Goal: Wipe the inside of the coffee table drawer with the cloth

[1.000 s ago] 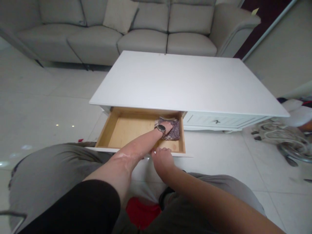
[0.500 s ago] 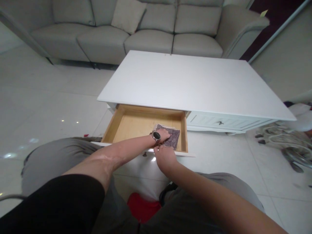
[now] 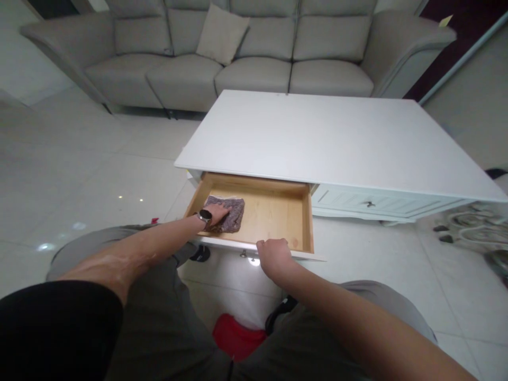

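Note:
A purple-grey patterned cloth [image 3: 235,216] lies bunched at the left end of the pulled-out drawer [image 3: 273,211]. My left hand [image 3: 218,212], with a watch [image 3: 205,215] on its wrist, presses on the cloth and holds it against the drawer's wooden bottom. The fingertips are partly lost in the cloth's folds. At the drawer's front edge my right hand [image 3: 273,255] has its fingers wrapped over the top of the white front panel, right of the small knob [image 3: 243,254].
The drawer belongs to a white coffee table [image 3: 325,137] with a second, closed drawer [image 3: 369,203] on the right. Behind it stands a grey sofa [image 3: 254,74] with a cushion [image 3: 223,33]. A red object [image 3: 238,338] lies between my legs on the tiled floor.
My left hand has slid the cloth from the drawer's right side to its left end. My right hand stays at the front edge. The view has shifted slightly.

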Motion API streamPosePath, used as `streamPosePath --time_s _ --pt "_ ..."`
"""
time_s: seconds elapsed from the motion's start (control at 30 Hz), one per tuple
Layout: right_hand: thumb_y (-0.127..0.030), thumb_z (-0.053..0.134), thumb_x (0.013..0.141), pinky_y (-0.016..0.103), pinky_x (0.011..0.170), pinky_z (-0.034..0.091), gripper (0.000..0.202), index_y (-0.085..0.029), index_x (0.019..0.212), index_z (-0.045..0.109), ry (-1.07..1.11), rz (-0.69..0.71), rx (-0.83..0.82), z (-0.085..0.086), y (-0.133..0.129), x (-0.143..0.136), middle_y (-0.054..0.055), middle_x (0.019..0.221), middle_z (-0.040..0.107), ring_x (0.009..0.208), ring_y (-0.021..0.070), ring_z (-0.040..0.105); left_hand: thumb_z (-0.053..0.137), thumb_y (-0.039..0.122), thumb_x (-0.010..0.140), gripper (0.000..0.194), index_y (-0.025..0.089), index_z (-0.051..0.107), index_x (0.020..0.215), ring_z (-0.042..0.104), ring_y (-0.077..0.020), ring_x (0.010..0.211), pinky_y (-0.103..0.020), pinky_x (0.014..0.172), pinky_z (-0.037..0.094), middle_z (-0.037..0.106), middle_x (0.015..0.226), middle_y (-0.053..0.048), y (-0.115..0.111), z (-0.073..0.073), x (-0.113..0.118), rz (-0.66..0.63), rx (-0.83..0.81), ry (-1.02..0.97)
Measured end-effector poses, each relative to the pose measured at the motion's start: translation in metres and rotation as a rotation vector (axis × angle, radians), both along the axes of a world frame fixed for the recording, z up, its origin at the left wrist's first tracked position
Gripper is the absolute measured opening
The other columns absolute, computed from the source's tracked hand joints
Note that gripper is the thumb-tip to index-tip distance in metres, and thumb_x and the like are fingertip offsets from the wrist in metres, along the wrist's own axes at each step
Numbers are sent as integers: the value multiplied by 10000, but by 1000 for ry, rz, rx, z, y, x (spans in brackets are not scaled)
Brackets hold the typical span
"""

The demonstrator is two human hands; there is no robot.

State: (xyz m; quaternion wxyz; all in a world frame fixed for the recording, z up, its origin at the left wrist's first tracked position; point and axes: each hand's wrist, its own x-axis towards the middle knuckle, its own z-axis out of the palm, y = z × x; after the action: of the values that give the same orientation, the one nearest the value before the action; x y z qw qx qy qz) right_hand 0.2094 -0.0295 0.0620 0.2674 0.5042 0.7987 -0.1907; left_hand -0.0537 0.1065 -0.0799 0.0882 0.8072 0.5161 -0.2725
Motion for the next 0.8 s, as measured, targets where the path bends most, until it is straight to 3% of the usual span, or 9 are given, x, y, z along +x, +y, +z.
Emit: streamPosePath --time_s 0.1,0.23,0.3,0.4,0.5,0.6,0.67,0.8 --pt "-57 407 959 530 872 535 421 -84 1316 630 -5 10 -2 1 -1 0 244 1190 712 1079 347 708 596 192 876 776 184 328 1605 507 -324 1406 -414 1121 414 368 1624 -233 2 2 -20 53 -20 32" --pt "-56 406 962 527 873 537 427 -91 1328 624 -8 20 12 1 -2 1 247 1183 714 1073 343 712 799 435 680 1165 163 202 1643 390 -423 1470 -483 1160 370 224 1668 -276 3 -2 -19 152 -101 44" --pt "-59 407 964 523 869 539 425 -91 1329 622 -11 21 23 0 -2 1 247 1177 716 1066 342 715 841 480 593 1299 177 152 1652 317 -469 1494 -529 1166 351 175 1684 -270 -1 -5 -16 176 -111 49" --pt "-64 419 958 521 865 540 422 -96 1325 624 -6 30 30 -3 -2 2 248 1164 719 1062 339 717 838 332 591 1292 163 121 1652 283 -483 1504 -550 1154 360 174 1684 -273 -10 -6 -16 135 -50 45" --pt "-61 424 946 521 860 544 428 -102 1321 627 -5 44 34 -5 -1 2 245 1159 722 1063 337 718 731 241 720 1074 152 185 1641 436 -431 1433 -519 1106 418 284 1647 -281 -15 0 -16 91 16 12" --pt "-56 440 934 518 869 548 437 -99 1328 625 -11 47 28 -7 0 2 245 1163 722 1079 337 714 605 246 862 723 202 412 1558 612 -335 1270 -442 1054 460 555 1484 -225 -9 18 -14 65 55 -58" --pt "-55 455 927 521 878 547 438 -97 1327 628 -14 43 26 -8 0 1 244 1162 724 1088 338 712 560 254 909 543 252 552 1452 658 -301 1188 -419 1028 463 687 1318 -168 -2 40 -13 45 97 -78" --pt "-76 462 925 543 872 545 414 -99 1292 653 -8 25 21 -10 2 0 258 1140 727 1089 348 712 512 245 942 426 311 652 1339 667 -284 1129 -407 991 457 731 1203 -111 14 97 -18 -5 202 -68"
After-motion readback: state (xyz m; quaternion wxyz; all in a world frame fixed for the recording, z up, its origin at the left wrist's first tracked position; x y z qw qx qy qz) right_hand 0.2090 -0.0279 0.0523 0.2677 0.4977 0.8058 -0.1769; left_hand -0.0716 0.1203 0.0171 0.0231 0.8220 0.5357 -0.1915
